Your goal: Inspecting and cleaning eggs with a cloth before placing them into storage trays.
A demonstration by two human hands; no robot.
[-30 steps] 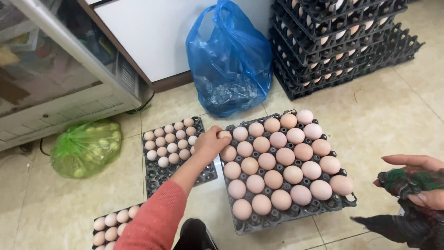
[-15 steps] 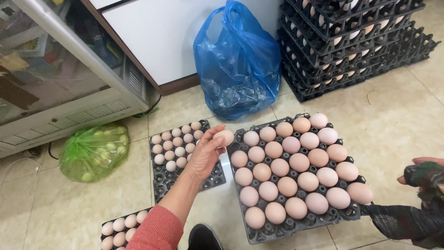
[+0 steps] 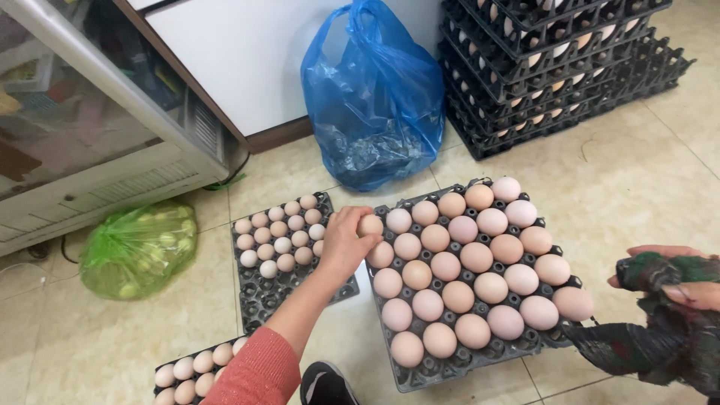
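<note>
My left hand [image 3: 343,241], in a pink-red sleeve, reaches to the near-left corner of a big black tray [image 3: 450,369] filled with large tan and pink eggs. Its fingers close around one egg [image 3: 370,225] at that corner. My right hand [image 3: 679,276] is at the right edge of the view, beside the tray. It grips a crumpled dark green and red cloth [image 3: 652,337] that hangs down.
A smaller tray [image 3: 262,300] of small eggs lies left of the hand, and another tray [image 3: 187,371] at the bottom left. A blue plastic bag [image 3: 375,97], a green bag [image 3: 139,247], stacked black trays [image 3: 555,67] and a glass-fronted cabinet [image 3: 90,127] stand around. A shoe [image 3: 322,384] shows below.
My left hand has stayed at the big tray's corner, its fingers settling around the corner egg. My right hand with the cloth has come a little further into view.
</note>
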